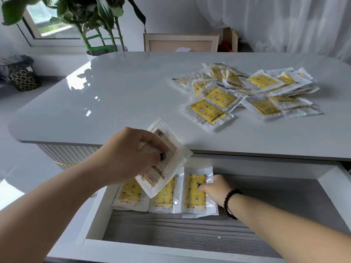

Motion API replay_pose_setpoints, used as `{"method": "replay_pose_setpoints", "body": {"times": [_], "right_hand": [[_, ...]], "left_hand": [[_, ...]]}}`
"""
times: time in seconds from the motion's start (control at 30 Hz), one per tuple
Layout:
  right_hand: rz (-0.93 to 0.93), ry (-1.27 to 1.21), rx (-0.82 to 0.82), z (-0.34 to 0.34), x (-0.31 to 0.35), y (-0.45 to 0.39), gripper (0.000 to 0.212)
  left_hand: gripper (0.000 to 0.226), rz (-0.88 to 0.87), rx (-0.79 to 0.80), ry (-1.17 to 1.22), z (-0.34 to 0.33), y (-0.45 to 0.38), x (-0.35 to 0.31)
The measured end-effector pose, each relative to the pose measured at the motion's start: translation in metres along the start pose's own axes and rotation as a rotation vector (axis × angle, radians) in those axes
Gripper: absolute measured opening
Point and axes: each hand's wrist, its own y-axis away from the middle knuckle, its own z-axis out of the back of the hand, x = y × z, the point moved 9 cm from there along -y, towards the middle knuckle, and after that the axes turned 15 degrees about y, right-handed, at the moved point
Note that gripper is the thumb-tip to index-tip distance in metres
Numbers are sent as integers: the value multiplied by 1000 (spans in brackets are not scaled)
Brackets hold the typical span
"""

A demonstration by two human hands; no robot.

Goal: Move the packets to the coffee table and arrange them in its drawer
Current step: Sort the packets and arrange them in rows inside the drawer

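Observation:
The glossy white coffee table [117, 103] has its drawer [171, 230] pulled open toward me. A heap of several clear packets with yellow printed inserts [252, 92] lies on the tabletop at the right. Three such packets lie side by side at the drawer's back left: left [129, 198], middle [165, 198], right [193, 198]. My left hand [133, 154] pinches one packet [171, 160], label side up, tilted above the drawer. My right hand [216, 188] is inside the drawer, its fingers curled onto the right packet's edge.
A potted plant [98, 25] stands behind the table's far left corner. A framed board [180, 42] and a cardboard box [229, 40] lean by the curtain behind. A patterned basket [24, 78] sits on the ledge at left. The drawer's right half shows bare grey wood.

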Motion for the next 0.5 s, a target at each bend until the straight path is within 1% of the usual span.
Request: {"method": "replay_pose_setpoints", "body": {"times": [0.1,0.13,0.2,0.27,0.37,0.43,0.5], "right_hand": [[45,48,-31,3,3,-2,23],[55,64,-34,4,1,-2,26],[49,99,-36,6,-4,-4,30],[32,132,-51,13,-4,3,31],[19,199,-117,34,0,17,27],[54,223,-156,53,6,32,26],[71,155,-125,69,7,51,20]], "left_hand": [[30,5,60,7,-9,2,-2],[29,9,74,8,-12,2,-2],[25,19,71,22,-16,3,-2],[23,36,62,89,-18,3,-3],[29,56,85,223,-21,6,-5],[32,47,96,276,-24,7,-6],[39,1,102,325,-27,8,-8]]}}
